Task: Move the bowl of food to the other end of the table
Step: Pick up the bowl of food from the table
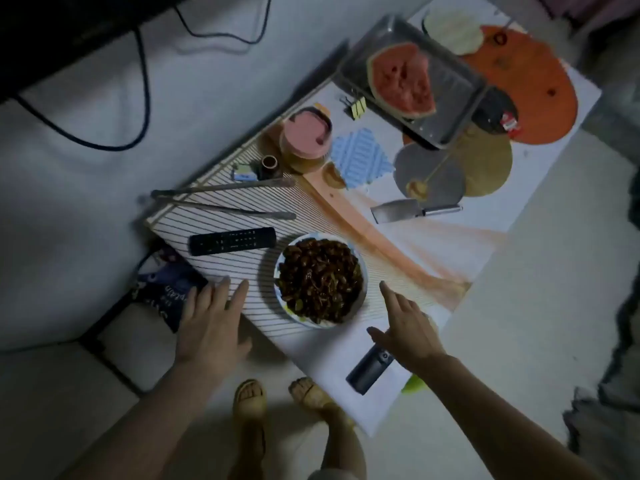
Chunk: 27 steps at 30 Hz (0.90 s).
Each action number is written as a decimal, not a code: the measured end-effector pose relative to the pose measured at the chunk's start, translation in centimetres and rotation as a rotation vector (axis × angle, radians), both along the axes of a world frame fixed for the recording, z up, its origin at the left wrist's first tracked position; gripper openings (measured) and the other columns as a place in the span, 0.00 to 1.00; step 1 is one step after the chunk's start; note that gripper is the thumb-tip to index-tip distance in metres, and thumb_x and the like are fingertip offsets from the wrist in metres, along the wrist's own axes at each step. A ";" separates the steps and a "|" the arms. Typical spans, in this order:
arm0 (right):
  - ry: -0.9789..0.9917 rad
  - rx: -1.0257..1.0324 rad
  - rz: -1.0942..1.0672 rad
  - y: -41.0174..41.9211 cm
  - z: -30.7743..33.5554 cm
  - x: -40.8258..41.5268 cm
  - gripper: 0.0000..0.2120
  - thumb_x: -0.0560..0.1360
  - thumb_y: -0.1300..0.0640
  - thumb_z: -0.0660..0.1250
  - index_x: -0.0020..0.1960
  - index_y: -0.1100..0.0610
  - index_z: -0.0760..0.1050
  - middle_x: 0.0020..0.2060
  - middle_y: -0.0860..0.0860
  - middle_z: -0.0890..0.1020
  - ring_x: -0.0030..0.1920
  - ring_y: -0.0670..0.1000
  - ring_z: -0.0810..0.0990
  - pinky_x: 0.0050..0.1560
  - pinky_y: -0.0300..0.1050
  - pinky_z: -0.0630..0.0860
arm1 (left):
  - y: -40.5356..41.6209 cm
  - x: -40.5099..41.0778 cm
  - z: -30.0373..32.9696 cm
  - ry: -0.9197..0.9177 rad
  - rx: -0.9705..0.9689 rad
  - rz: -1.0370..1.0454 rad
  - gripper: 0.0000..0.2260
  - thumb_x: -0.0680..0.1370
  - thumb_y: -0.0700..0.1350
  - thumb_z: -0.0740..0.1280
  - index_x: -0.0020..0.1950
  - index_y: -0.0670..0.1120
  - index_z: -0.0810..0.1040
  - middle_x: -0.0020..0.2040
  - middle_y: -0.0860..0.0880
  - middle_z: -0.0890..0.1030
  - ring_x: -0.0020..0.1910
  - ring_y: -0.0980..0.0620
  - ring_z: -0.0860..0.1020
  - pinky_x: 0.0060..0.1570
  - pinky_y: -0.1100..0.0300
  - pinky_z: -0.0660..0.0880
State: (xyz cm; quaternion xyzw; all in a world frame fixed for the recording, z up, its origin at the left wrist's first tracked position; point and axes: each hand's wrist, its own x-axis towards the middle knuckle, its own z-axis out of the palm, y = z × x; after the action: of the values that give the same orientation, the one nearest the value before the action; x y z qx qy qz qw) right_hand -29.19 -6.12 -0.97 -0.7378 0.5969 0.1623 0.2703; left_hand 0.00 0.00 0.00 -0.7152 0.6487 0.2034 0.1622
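A white bowl (362,268) full of dark brown cooked food stands near the close end of the low table (433,237). My left hand (211,320) hovers just left of the bowl, fingers spread, over the table's near-left edge. To the bowl's right my right hand (407,327) is stretched out with fingers apart, above a dark cylinder. Neither hand touches the bowl and both hold nothing.
A black remote (232,240) and long tongs (221,199) lie left of and beyond the bowl. Farther on are a cleaver (412,211), a pink-lidded jar (306,140), a tray with watermelon (401,81) and an orange mat (530,88). A dark cylinder (369,372) lies near my right hand.
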 end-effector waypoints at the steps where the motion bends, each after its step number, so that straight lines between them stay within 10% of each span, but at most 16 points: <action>1: -0.015 0.000 -0.029 0.0 -1.2 0.3 0.41 0.75 0.46 0.67 0.77 0.54 0.46 0.75 0.55 0.64 0.70 0.58 0.64 0.66 0.54 0.66 | -0.9 0.6 -1.0 -0.011 -0.008 -0.006 0.42 0.71 0.61 0.67 0.75 0.51 0.45 0.77 0.47 0.53 0.74 0.43 0.54 0.75 0.47 0.49; 14: -0.316 -0.078 -0.180 -1.6 -7.5 1.8 0.61 0.57 0.49 0.83 0.77 0.60 0.48 0.73 0.59 0.66 0.70 0.59 0.66 0.66 0.50 0.66 | -6.5 1.0 -10.6 0.387 -0.191 -0.164 0.56 0.53 0.70 0.75 0.74 0.45 0.60 0.75 0.45 0.64 0.74 0.44 0.58 0.73 0.45 0.48; 19: -0.422 -0.082 -0.148 -1.6 -8.6 1.5 0.63 0.54 0.49 0.83 0.75 0.66 0.48 0.69 0.60 0.72 0.64 0.61 0.74 0.58 0.34 0.66 | -6.6 1.3 -11.7 0.648 -0.210 -0.091 0.57 0.49 0.74 0.68 0.74 0.52 0.59 0.69 0.58 0.60 0.71 0.59 0.54 0.67 0.65 0.46; 22: -0.559 -0.042 -0.215 -1.3 -8.9 1.7 0.64 0.52 0.45 0.82 0.76 0.59 0.48 0.66 0.44 0.73 0.62 0.46 0.73 0.55 0.16 0.62 | -6.9 1.0 -12.1 0.829 -0.211 -0.041 0.53 0.51 0.70 0.72 0.73 0.55 0.59 0.70 0.61 0.61 0.71 0.60 0.58 0.68 0.63 0.54; 27: -0.676 0.011 -0.337 -0.1 -9.4 1.7 0.62 0.51 0.50 0.84 0.74 0.45 0.50 0.53 0.22 0.75 0.52 0.41 0.82 0.48 0.26 0.77 | -6.6 1.1 -12.0 1.092 -0.145 0.027 0.50 0.51 0.61 0.81 0.68 0.68 0.59 0.61 0.78 0.68 0.62 0.76 0.65 0.55 0.84 0.60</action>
State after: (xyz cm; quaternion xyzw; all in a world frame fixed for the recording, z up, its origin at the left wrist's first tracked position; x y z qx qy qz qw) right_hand -27.51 -6.25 -10.36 -0.6395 0.5863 -0.1338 0.4789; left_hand 1.12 -6.61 -11.97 -0.5234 0.6415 0.5018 -0.2504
